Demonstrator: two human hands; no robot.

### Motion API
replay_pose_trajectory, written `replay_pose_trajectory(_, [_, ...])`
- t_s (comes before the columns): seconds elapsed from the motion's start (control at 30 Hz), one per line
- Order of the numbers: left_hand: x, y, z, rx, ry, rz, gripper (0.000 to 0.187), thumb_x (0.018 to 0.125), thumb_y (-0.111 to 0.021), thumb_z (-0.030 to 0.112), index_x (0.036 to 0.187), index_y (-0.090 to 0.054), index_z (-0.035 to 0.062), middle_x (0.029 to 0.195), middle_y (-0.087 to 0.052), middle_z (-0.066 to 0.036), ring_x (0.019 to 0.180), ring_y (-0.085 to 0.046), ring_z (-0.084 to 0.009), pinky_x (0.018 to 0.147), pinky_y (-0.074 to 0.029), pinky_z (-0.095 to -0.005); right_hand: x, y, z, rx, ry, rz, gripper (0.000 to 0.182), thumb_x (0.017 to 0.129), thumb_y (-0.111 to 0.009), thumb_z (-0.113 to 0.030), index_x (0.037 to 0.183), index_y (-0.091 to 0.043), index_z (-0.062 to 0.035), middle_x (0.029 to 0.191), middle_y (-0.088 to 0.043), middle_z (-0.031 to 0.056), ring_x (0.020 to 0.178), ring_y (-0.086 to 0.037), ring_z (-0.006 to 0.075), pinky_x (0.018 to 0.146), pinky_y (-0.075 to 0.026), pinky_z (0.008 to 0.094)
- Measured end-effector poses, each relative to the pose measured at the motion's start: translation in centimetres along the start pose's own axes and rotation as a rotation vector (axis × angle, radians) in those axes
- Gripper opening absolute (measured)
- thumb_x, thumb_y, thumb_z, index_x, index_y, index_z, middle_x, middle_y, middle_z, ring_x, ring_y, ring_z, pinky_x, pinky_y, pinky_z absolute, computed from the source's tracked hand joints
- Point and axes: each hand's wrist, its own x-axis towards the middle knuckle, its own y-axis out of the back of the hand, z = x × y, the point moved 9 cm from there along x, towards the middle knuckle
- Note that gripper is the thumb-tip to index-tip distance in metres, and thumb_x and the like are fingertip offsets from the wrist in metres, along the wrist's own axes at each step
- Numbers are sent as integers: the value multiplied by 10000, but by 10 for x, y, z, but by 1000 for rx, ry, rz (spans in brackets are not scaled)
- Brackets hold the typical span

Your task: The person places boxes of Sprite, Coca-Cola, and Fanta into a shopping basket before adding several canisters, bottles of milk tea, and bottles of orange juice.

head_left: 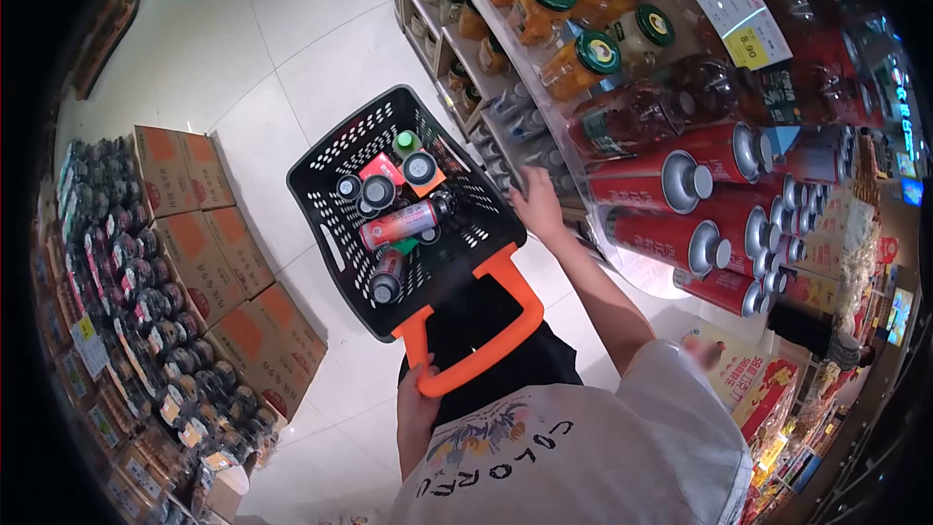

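Observation:
My left hand [419, 393] is wrapped round the orange handle [486, 367] of a black basket [335, 251]. Inside the basket lie several cans and bottles, among them a red and orange can [398, 226], a dark-capped can [377, 192] and a green-capped bottle [406, 143]. My right hand [535, 202] is beside the basket's right edge, near the lower shelf, with fingers apart and nothing visible in it. Clear bottles [528, 126] stand on that shelf, just above the hand in the view.
On the right, a shelf bears green-lidded jars [575, 65] and red cans [656, 181] with grey caps. Brown cartons [209, 253] and rows of dark-lidded jars [146, 301] stand at left. A dark sleeve-like shape [799, 324] shows at right.

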Motion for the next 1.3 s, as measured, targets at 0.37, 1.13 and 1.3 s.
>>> replay_pose_trajectory(0.37, [-10,-1,7,107,125,83,362,886,-462,201,1179,-425,-10,770,-504,-75,735,-493,-160,712,-422,-289,99,-37,109,-201,-419,163,846,732,-584,-566,1241,-404,85,1259,-423,301,1204,-383,399,1016,-277,402])
replay_pose_trajectory(1.13, [-18,-11,9,98,238,72,439,865,-524,244,1224,-410,18,852,-563,-112,764,-590,-213,704,-488,-338,89,-58,102,-303,-378,-11,453,789,-605,-401,1087,-499,-77,1005,-582,206,902,-560,405,759,-446,463])
replay_pose_trajectory(1.3, [-20,-22,10,53,249,57,413,854,-529,230,1192,-423,17,824,-544,-105,740,-592,-264,710,-481,-372,67,-38,48,-320,-36,11,352,778,-634,-324,981,-516,-61,888,-600,165,787,-594,356,640,-476,422])
